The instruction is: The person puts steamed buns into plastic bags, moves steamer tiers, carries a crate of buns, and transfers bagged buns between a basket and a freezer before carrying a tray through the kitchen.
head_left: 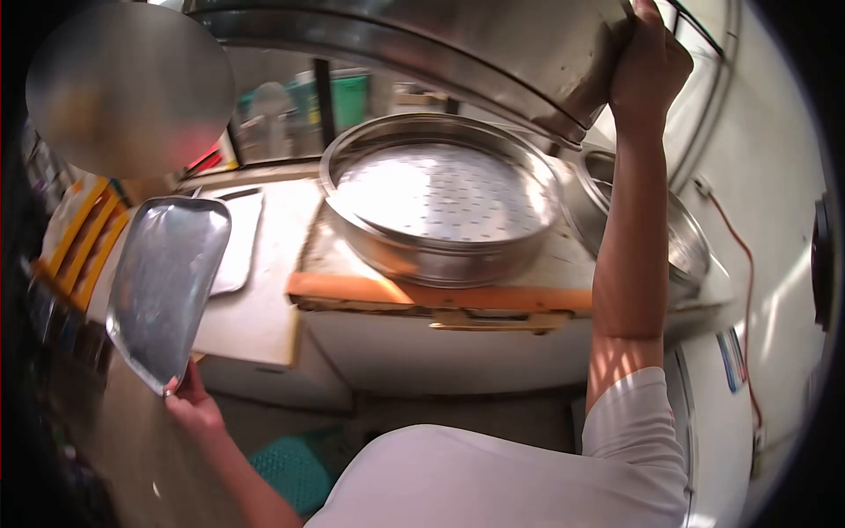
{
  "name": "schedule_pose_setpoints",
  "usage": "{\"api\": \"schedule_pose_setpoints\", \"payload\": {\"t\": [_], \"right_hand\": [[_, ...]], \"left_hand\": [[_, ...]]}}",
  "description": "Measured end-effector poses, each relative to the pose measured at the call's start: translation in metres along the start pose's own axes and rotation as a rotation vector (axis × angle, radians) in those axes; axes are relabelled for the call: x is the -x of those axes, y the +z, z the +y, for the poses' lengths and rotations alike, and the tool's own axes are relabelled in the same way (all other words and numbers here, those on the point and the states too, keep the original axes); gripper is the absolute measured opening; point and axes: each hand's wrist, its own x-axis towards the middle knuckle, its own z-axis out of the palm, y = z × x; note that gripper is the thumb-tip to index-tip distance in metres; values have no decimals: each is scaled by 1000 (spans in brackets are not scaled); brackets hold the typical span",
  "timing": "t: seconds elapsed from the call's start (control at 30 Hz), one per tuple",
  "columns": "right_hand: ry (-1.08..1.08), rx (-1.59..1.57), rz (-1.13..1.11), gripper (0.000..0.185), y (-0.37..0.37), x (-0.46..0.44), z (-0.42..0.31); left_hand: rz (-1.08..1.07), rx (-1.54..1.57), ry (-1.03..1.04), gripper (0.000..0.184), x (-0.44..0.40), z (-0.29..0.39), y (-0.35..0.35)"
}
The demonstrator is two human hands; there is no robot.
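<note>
Right arm (629, 238) stretched way up, right of the round pan (440, 261), right hand (650, 77) curled tight; left hand (195, 408) pinching, lower left of it.

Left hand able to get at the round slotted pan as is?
Probably not: the left hand is gripping a metal tray by its edge, so it would likely have to let go first. Nothing seems to lie in the round slotted pan itself.
</note>
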Motion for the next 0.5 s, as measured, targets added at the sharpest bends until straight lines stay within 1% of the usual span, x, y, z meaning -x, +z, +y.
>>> {"api": "schedule_pose_setpoints", "payload": {"t": [0.07,0.13,0.17,0.27,0.37,0.4,0.47,0.5], "right_hand": [[55,407,388,37,-32,-10,-9],[105,541,232,44,-100,2,-9],[67,593,282,60,-120,10,-9],[98,797,235,55,-191,39,-9],[82,950,147,50,-255,69,3],[58,1000,122,50,-275,80,9],[19,1050,108,48,-303,98,20],[-27,1083,62,46,-313,106,25]], "left_hand": [[-31,-15,-54,45,23,-12,28],[-83,-17,-79,44,47,-31,61],[-103,-22,-86,43,60,-38,74],[-196,51,-103,43,91,-60,110],[-263,76,-177,33,122,-85,149],[-291,74,-197,21,135,-94,163],[-335,75,-246,12,154,-113,185],[-354,68,-260,13,164,-120,195]]}}
